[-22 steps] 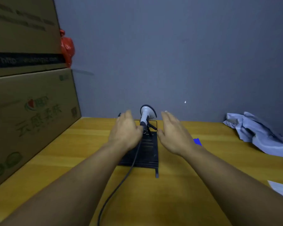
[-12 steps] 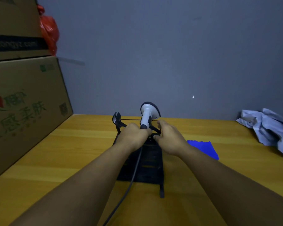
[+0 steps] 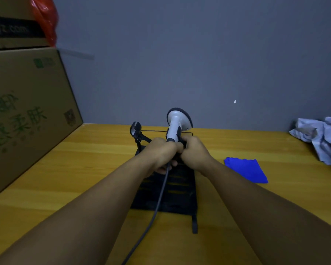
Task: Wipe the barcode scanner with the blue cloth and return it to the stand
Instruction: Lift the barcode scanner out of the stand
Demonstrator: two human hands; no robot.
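Blue cloth (image 3: pixel 246 170) lies flat on desk (image 3: pixel 275 197) just right of right hand (image 3: pixel 194 153); both it & left hand (image 3: pixel 161 153) clasp upright scanner (image 3: pixel 175 125).

A stand (image 3: pixel 166 192) sits at the centre of a tabletop (image 3: pixel 84 169), a barcode scanner (image 3: pixel 175 125) rising upright at its 12 o'clock end, close to the wall (image 3: pixel 199 54) behind. Two hands (image 3: pixel 177 153) meet at the scanner's handle, and a cable (image 3: pixel 151 217) runs from there toward 6 o'clock over the stand. A cloth (image 3: pixel 246 169) lies flat at 3 o'clock, near the stand. Crumpled fabric (image 3: pixel 321 138) rests farther out at 2 o'clock. Stacked cardboard boxes (image 3: pixel 25 104) stand at 9 o'clock, a plastic bag (image 3: pixel 45 18) atop them.
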